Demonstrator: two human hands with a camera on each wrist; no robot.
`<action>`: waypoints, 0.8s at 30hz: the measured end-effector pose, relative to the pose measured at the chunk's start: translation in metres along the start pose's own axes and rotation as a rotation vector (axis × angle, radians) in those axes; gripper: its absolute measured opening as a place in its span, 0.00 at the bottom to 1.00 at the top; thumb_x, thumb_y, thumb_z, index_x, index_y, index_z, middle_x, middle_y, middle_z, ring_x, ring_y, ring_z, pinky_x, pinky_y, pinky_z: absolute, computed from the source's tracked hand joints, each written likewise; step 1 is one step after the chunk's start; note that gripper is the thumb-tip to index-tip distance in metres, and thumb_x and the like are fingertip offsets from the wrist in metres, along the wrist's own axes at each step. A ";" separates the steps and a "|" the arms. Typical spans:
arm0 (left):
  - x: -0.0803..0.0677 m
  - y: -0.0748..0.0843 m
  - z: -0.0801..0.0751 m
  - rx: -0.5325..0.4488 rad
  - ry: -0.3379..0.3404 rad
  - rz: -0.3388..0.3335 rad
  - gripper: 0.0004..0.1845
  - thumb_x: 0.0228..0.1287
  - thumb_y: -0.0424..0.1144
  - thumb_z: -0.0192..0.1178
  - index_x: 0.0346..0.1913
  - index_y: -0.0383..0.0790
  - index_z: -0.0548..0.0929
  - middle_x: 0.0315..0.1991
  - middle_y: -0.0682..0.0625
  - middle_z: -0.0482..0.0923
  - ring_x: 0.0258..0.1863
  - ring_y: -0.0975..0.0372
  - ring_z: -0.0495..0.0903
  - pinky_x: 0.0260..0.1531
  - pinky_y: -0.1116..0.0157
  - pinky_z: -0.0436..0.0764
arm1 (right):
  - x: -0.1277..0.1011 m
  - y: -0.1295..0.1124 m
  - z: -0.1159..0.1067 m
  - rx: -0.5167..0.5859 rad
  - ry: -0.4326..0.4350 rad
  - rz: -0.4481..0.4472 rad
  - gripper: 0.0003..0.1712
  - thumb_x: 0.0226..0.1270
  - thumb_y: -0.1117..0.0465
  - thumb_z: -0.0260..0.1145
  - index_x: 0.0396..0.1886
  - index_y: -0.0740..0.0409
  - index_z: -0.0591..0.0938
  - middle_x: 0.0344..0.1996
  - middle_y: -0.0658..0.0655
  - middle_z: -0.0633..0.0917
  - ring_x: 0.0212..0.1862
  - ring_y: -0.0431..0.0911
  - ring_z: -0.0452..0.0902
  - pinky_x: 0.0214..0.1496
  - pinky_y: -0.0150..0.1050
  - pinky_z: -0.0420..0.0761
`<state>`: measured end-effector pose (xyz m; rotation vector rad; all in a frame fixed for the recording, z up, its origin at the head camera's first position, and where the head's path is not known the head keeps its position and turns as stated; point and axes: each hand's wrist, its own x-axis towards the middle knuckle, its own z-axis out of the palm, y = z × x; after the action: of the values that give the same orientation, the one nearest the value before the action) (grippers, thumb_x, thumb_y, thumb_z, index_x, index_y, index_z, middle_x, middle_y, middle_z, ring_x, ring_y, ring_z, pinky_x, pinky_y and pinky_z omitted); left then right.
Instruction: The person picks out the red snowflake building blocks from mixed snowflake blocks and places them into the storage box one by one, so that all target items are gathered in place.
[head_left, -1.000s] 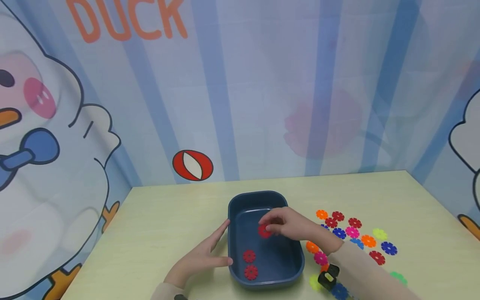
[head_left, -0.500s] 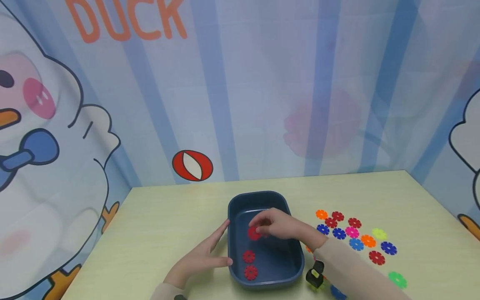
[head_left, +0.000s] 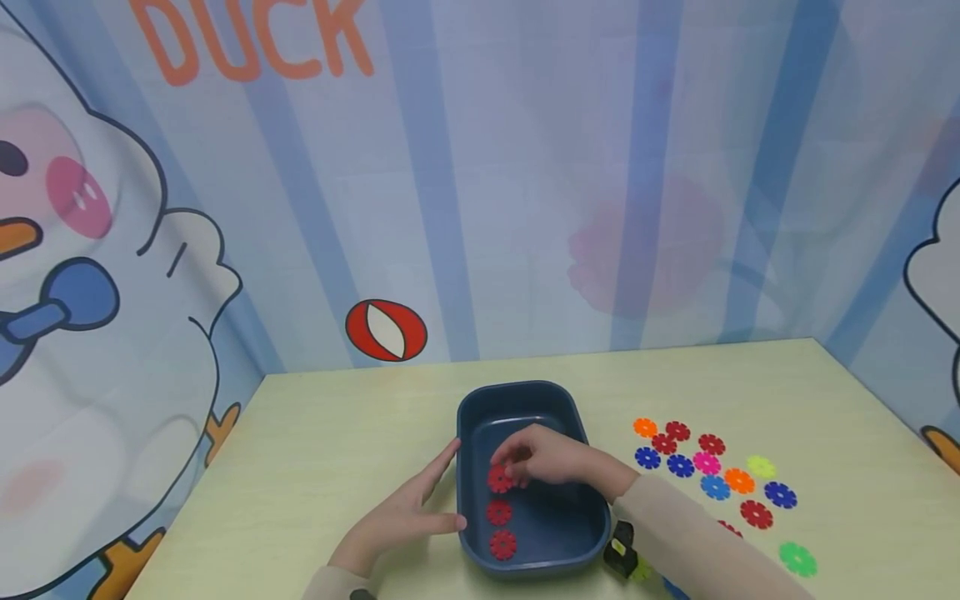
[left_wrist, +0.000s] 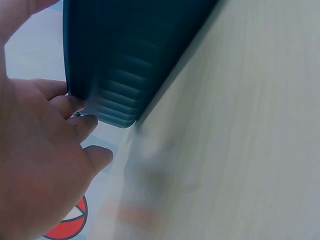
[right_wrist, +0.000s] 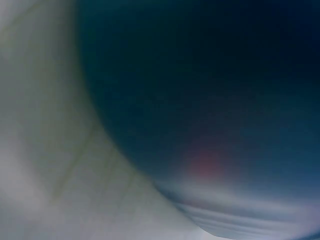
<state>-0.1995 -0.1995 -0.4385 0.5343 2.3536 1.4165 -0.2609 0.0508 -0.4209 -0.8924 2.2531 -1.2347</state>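
A dark blue tray (head_left: 517, 396) stands on the pale table (head_left: 330, 450). My right hand (head_left: 551, 457) reaches inside it and pinches a red gear disc (head_left: 498, 479) low over the tray floor. Two more red discs (head_left: 498, 512) (head_left: 502, 544) lie in a row below it. My left hand (head_left: 408, 512) rests flat against the tray's left wall, fingers straight; the left wrist view shows those fingers (left_wrist: 75, 107) touching the ribbed tray wall (left_wrist: 120, 95). The right wrist view is a blur of dark tray (right_wrist: 210, 100) with a faint red spot (right_wrist: 205, 165).
Several loose gear discs in orange, red, blue, pink, yellow and green (head_left: 712, 475) lie on the table right of the tray. A cartoon backdrop (head_left: 450, 208) walls in the back and sides. A small black wrist device (head_left: 621, 550) sits by my right sleeve.
My right hand has carried the red disc left and down inside the tray, toward the two discs lying there. The left hand has stayed put.
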 end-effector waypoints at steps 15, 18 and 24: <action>0.001 0.000 0.000 0.005 -0.002 0.006 0.52 0.58 0.48 0.67 0.78 0.48 0.45 0.78 0.48 0.42 0.76 0.47 0.41 0.71 0.41 0.49 | 0.004 0.000 0.005 0.017 0.033 0.135 0.13 0.61 0.76 0.60 0.45 0.69 0.83 0.26 0.54 0.82 0.28 0.44 0.81 0.37 0.39 0.86; 0.002 -0.001 0.000 0.002 -0.003 0.010 0.52 0.58 0.47 0.67 0.78 0.47 0.45 0.78 0.48 0.41 0.76 0.48 0.41 0.71 0.41 0.48 | 0.005 0.000 0.006 0.006 0.041 0.148 0.14 0.60 0.77 0.60 0.45 0.68 0.83 0.25 0.54 0.82 0.27 0.44 0.80 0.37 0.39 0.86; 0.001 -0.001 0.001 0.006 0.002 0.008 0.51 0.58 0.47 0.67 0.78 0.48 0.46 0.78 0.47 0.42 0.76 0.47 0.41 0.70 0.40 0.48 | 0.005 0.000 0.007 0.000 0.044 0.159 0.15 0.57 0.79 0.58 0.44 0.70 0.83 0.23 0.55 0.81 0.27 0.43 0.80 0.36 0.38 0.86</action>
<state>-0.1998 -0.1989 -0.4395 0.5446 2.3605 1.4143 -0.2597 0.0428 -0.4247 -0.6773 2.3082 -1.1931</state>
